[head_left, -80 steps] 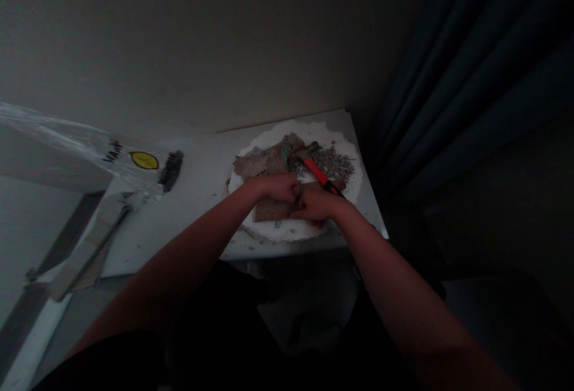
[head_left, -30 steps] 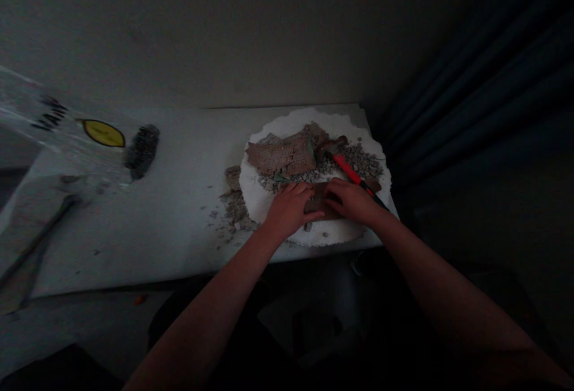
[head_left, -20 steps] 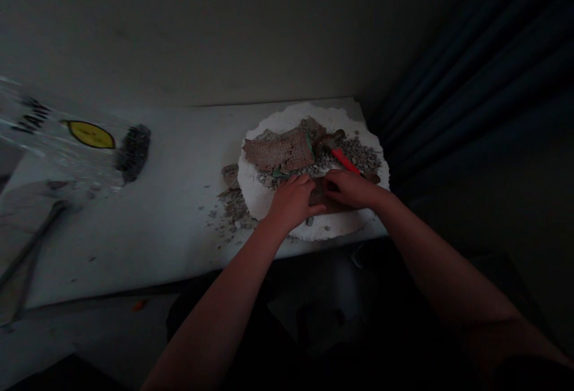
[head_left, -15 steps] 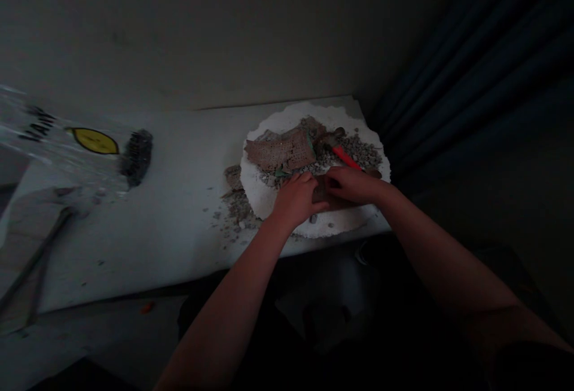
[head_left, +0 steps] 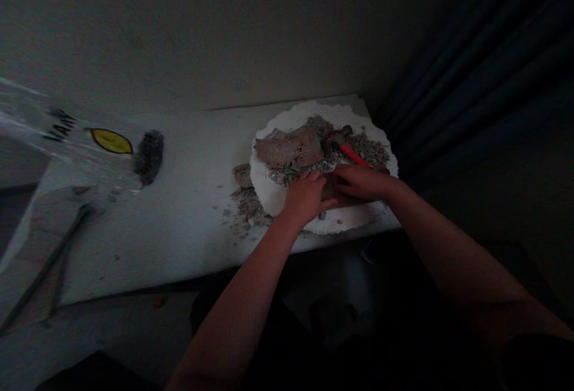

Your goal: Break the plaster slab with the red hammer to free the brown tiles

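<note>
Head camera is showing the left hand (head_left: pixel 305 198) and the right hand (head_left: pixel 365 183) touching a flat brown piece (head_left: pixel 344 199), which is lying right under the fingers on a white mat (head_left: pixel 264 191). The left fingers and thumb are curling around its left side and holding it. The right fingers are bending over its top; it is too dark to tell if they are pinching it. Just past the right fingers, a red handle (head_left: pixel 354 155) is lying by some grey crumbs (head_left: pixel 375 149). Past the left fingers, a bumpy brown slab (head_left: pixel 291 149) is resting on the mat. The piece is looking stiff, dry and rough, so it is probably not slipping much. It may be feeling a bit heavy, and its edges may be crumbling easily. Both ends are seeming best for holding, gently.
</note>
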A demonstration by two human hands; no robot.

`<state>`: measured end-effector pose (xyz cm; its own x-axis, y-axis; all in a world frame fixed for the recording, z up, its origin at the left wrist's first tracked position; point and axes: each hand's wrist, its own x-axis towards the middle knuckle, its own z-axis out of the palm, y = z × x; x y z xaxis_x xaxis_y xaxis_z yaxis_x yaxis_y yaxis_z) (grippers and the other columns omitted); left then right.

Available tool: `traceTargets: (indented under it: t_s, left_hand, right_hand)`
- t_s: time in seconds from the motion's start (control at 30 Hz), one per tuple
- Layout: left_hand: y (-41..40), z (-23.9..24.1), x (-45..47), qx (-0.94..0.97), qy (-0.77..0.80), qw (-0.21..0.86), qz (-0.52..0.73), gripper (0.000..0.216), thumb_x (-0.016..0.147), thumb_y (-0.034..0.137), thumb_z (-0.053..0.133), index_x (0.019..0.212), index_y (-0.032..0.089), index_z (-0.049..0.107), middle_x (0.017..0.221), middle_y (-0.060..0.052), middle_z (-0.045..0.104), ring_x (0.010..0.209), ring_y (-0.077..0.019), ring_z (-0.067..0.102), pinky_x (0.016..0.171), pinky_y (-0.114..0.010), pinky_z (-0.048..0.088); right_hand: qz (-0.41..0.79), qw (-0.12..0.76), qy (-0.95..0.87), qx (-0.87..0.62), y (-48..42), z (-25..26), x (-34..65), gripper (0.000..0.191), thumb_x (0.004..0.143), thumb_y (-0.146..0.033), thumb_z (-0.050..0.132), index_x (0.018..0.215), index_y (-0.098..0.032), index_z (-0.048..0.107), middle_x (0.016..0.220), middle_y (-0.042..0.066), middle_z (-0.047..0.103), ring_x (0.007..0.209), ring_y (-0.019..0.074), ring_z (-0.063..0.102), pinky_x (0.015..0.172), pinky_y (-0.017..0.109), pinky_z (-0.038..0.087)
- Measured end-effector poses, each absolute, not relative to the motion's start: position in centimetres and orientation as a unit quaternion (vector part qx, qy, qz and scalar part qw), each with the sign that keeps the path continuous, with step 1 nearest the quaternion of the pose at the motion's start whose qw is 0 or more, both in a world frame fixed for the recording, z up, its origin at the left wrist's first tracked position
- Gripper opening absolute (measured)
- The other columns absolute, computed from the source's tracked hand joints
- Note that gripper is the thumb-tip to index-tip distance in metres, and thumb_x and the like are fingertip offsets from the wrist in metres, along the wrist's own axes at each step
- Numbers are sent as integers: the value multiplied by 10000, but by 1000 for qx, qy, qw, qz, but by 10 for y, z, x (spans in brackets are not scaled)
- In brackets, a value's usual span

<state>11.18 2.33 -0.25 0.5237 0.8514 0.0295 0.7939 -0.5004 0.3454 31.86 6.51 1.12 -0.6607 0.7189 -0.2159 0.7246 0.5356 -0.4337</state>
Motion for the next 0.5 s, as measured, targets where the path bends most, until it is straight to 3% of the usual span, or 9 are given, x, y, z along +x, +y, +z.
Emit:
traceTargets:
  t_s: [0.5]
  left_hand:
    - [22,-1,113,859,482,147,93,428,842,492,750,1105,161,680,1195,-114,642,1162,-308,581,984,-427,476]
  right_hand:
    - [-241,-3,880,409,65,9,319,83,910,-209,565,930,-174,638,967,87,662,820,191,559,701,289,371]
